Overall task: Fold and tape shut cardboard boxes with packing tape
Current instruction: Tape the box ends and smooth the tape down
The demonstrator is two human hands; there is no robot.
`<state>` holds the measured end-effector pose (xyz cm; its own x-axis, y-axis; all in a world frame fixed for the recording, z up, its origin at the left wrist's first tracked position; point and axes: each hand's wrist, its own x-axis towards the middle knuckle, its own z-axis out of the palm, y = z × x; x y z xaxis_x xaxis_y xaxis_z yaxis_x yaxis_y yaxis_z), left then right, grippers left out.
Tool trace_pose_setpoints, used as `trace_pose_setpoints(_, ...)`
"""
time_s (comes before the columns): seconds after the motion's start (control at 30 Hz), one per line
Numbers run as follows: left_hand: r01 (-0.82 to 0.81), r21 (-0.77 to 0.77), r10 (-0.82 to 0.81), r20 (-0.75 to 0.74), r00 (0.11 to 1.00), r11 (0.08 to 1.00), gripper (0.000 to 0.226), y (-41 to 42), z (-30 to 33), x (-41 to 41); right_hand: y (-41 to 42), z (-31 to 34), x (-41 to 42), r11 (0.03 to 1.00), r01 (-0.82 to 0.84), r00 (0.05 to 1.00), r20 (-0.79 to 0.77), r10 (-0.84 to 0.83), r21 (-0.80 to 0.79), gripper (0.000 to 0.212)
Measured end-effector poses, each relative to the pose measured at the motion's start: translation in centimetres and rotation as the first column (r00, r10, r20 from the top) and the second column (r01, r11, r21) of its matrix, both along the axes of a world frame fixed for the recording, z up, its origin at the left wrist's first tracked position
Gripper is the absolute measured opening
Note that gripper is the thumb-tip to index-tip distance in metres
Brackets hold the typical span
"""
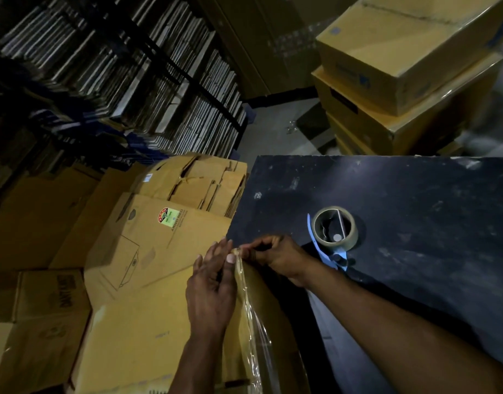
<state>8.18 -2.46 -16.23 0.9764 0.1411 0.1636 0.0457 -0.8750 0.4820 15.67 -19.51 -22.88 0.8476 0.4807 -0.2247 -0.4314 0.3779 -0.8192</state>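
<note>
Running up the edge of the cardboard box (148,322) nearest the camera is a strip of clear packing tape (251,314), wrinkled and shiny, reaching to the box's far corner. The left hand (213,285) lies on the box with fingers straight and relaxed, its thumb tip pressing the tape's upper end. The right hand (276,255) meets it at that same corner, fingers curled and pinching the tape end. Just beyond the right wrist, on the dark table (415,211), a tape roll (335,228) stands beside blue-handled scissors (327,251). To the left of the table lie flattened cartons (205,183), one bearing a green and red sticker (167,216). Farther off, closed boxes (392,66) are stacked at upper right, and bundled flat cardboard (116,69) fills dark racks at upper left.
</note>
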Motion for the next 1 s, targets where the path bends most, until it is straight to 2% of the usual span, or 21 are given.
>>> trace_pose_setpoints(0.13,-0.006,0.008,0.007,-0.01,1.0,1.0,0.044,-0.1,0.1,0.1,0.5,-1.5,-0.3,0.998,0.055,0.997,-0.049,-0.054,0.028,0.03)
trace_pose_setpoints(0.23,-0.011,0.006,0.011,-0.025,1.0,1.0,0.044,-0.4,0.5,0.2,0.6,-1.8,-0.6,0.997,0.079,0.996,-0.049,-0.08,-0.025,0.016)
trace_pose_setpoints(0.27,-0.013,0.003,0.014,-0.03,0.999,1.0,0.044,-0.4,0.6,0.1,0.4,-1.7,-0.8,0.99,0.104,0.995,0.002,-0.104,-0.094,0.019)
trace_pose_setpoints(0.37,-0.015,0.005,0.015,-0.037,0.999,1.0,0.044,-0.5,0.9,0.0,0.0,-0.9,-2.1,0.914,0.232,0.946,0.295,-0.133,-0.334,0.033)
trace_pose_setpoints(0.47,0.011,0.034,-0.01,-0.023,1.0,0.999,0.043,-0.5,0.8,0.1,0.7,0.5,-4.8,0.923,0.137,0.866,0.497,0.066,-0.361,0.056)
trace_pose_setpoints(0.53,0.014,0.033,-0.013,-0.017,1.0,0.999,0.041,-0.6,0.8,0.0,1.1,0.1,-6.8,0.907,0.092,0.799,0.574,0.179,-0.411,0.061)
trace_pose_setpoints(0.73,0.007,0.014,-0.007,-0.026,1.0,1.0,0.042,-0.9,1.0,0.0,-1.6,-4.2,-9.5,0.814,0.086,0.841,0.48,0.251,-0.575,0.063)
trace_pose_setpoints(0.83,0.014,0.013,-0.014,-0.036,0.999,1.0,0.042,-0.9,1.2,0.0,-1.2,-1.7,-9.7,0.87,0.042,0.869,0.447,0.21,-0.491,0.068)
trace_pose_setpoints(0.9,0.028,0.016,-0.027,-0.042,0.999,0.999,0.042,-0.9,1.4,0.0,-0.3,0.2,-9.6,0.9,0.051,0.847,0.496,0.19,-0.433,0.068)
trace_pose_setpoints(1.0,0.039,-0.003,-0.039,-0.066,0.997,0.999,0.043,0.6,2.0,1.1,1.5,0.6,-7.9,0.876,0.11,0.774,0.593,0.221,-0.469,0.068)
